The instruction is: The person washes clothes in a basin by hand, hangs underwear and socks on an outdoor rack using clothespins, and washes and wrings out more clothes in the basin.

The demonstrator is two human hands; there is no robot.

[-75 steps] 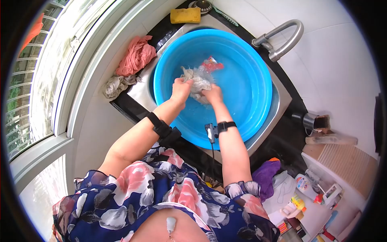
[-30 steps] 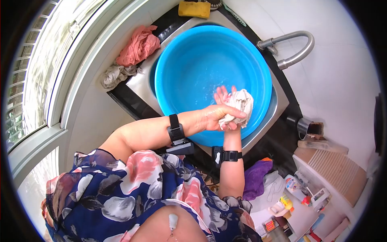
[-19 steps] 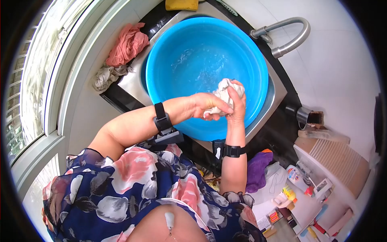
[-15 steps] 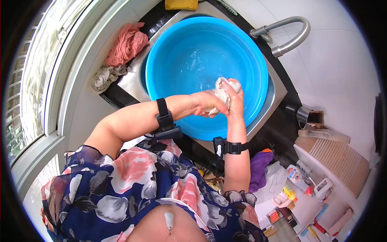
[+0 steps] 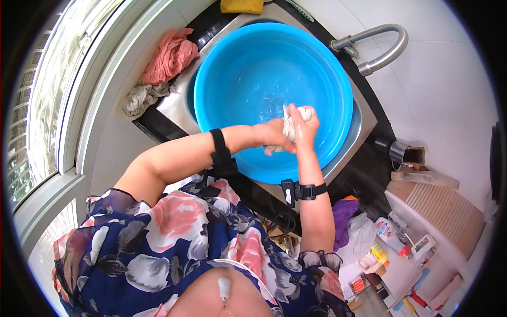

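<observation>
A bunched white cloth (image 5: 288, 129) is squeezed between my two hands above the blue basin (image 5: 211, 68). My left hand (image 5: 272, 134) wraps round its lower left end, fingers closed. Round the upper right part, my right hand (image 5: 306, 128) is closed, with some cloth bulging out past the fingers. Rippled water (image 5: 270, 103) lies in the basin below. Parts of the cloth are hidden by my palms and fingers.
The basin stands in a metal sink (image 5: 364, 117), with a curved faucet (image 5: 393, 50) at the right. A pink cloth (image 5: 170, 57) and a greyish cloth (image 5: 140, 99) lie on the left ledge. A yellow sponge (image 5: 242, 6) is at the back. Bottles (image 5: 388, 231) stand lower right.
My hands have turned slightly on the white cloth, and its bunched shape has shifted. Ripples in the water have changed. Both hands stay over the basin.
</observation>
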